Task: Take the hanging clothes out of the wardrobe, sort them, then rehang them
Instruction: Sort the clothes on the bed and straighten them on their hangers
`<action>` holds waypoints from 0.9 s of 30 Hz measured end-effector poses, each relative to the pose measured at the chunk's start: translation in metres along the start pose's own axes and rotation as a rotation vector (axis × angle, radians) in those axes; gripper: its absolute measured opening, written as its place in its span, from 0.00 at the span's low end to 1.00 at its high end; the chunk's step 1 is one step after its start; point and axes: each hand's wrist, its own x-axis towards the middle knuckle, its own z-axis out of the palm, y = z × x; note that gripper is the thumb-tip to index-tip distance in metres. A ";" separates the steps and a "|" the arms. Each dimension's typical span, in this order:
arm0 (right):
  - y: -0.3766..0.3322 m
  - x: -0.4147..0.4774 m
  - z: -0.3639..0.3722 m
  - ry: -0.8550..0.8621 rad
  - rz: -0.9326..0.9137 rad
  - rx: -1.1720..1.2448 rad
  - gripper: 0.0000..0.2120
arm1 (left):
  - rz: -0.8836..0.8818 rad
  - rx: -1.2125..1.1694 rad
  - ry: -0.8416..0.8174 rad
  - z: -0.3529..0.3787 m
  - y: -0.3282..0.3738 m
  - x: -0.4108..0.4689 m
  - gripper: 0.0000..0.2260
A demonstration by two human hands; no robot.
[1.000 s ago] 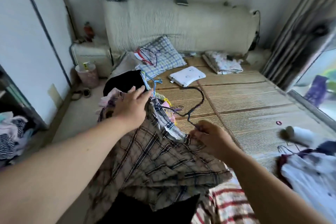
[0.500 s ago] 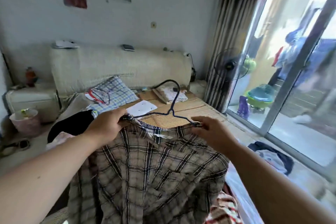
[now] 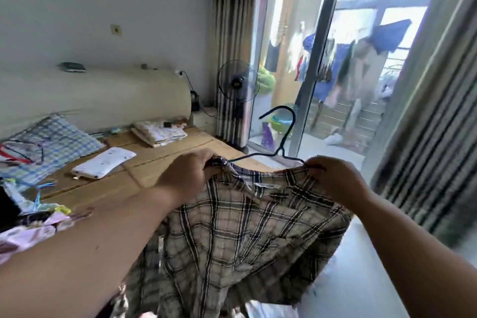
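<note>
Above the near edge of the bed [image 3: 160, 162], the plaid shirt [image 3: 245, 235] hung on a dark wire hanger [image 3: 280, 150], held up between both hands. The left hand [image 3: 189, 173] gripped the left shoulder with curled fingers, and the right hand [image 3: 335, 175] pinched the right shoulder the same way. To seat it well, I judged, each shoulder should sit squarely over the wire and the collar centred under the hook. The hem was cut off below, the hanger's arms were hidden under cloth, the buttons could not be made out, and the wardrobe was out of view.
</note>
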 end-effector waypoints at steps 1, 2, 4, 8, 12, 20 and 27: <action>0.027 -0.004 -0.013 0.012 0.017 -0.053 0.09 | 0.024 -0.011 -0.017 0.024 0.021 0.007 0.06; 0.051 -0.008 -0.024 0.027 0.031 -0.110 0.09 | 0.039 -0.026 -0.037 0.048 0.037 0.012 0.07; 0.091 -0.015 -0.046 0.066 0.072 -0.162 0.08 | 0.047 -0.053 -0.085 0.090 0.063 0.022 0.08; 0.157 -0.011 -0.073 0.109 0.109 -0.234 0.08 | 0.025 -0.107 -0.219 0.155 0.102 0.036 0.14; 0.195 0.007 -0.078 0.127 0.155 -0.224 0.09 | -0.013 -0.239 -0.303 0.206 0.124 0.049 0.14; 0.265 0.088 -0.013 0.031 0.199 -0.276 0.09 | -0.338 -0.374 -0.445 0.319 0.078 0.088 0.12; 0.310 0.195 0.070 -0.104 0.179 -0.270 0.10 | -0.533 -0.344 -0.517 0.380 -0.002 0.157 0.16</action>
